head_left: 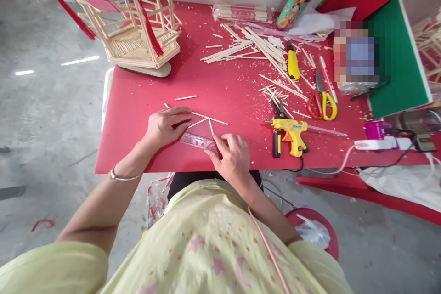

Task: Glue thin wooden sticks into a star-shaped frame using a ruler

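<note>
My left hand (168, 126) rests on the table with its fingertips on a long thin wooden stick (217, 120), which passes under the fingers. Its thumb lies near a short slanting stick (198, 122). Another short stick (211, 127) runs from the long one down toward my right hand (233, 156). A clear pinkish ruler (198, 141) lies flat below the sticks. The thumb and index finger of my right hand are on its right end, the index finger by the short stick's lower tip. One loose stick (186, 98) lies above.
A stick-built pavilion model (138, 41) with red tassels stands at the back left. Rightward are a stick pile (237, 49), a yellow-handled cutter (293, 64), scissors (323, 101), pliers (276, 142) and a yellow glue gun (292, 133). A power strip (382, 144) with cables sits at far right.
</note>
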`<action>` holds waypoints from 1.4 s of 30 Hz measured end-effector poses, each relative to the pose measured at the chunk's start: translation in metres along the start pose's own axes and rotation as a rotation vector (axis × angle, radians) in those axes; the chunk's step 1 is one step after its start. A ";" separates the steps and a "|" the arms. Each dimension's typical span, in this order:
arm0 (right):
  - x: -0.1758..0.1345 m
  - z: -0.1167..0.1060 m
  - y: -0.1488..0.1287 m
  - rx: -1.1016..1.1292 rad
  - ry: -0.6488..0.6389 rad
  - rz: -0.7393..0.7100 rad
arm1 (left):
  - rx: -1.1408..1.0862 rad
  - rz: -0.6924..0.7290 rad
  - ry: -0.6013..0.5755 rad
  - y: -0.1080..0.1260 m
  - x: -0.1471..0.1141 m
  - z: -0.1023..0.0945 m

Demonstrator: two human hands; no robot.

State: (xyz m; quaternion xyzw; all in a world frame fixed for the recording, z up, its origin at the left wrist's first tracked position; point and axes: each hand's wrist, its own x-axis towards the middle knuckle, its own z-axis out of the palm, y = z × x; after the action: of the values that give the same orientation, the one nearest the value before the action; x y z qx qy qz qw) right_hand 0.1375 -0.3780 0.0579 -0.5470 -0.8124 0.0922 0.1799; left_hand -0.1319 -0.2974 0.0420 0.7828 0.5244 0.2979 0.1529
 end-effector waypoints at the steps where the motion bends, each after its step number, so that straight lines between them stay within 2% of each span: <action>1: 0.000 0.001 0.000 0.006 -0.004 0.004 | -0.001 0.001 0.001 0.000 0.000 0.000; 12: -0.001 0.003 0.001 0.002 0.025 -0.022 | 0.002 0.012 0.012 -0.001 0.000 0.000; 23: 0.003 -0.002 0.009 0.019 -0.055 -0.047 | -0.015 0.009 0.009 0.000 -0.002 0.000; 42: 0.006 -0.005 0.007 0.013 -0.084 -0.049 | -0.011 0.008 0.007 -0.001 -0.002 0.000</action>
State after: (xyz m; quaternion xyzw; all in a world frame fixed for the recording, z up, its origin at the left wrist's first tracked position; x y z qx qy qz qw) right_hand 0.1431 -0.3698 0.0609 -0.5216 -0.8317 0.1159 0.1512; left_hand -0.1329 -0.2984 0.0408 0.7830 0.5203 0.3041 0.1541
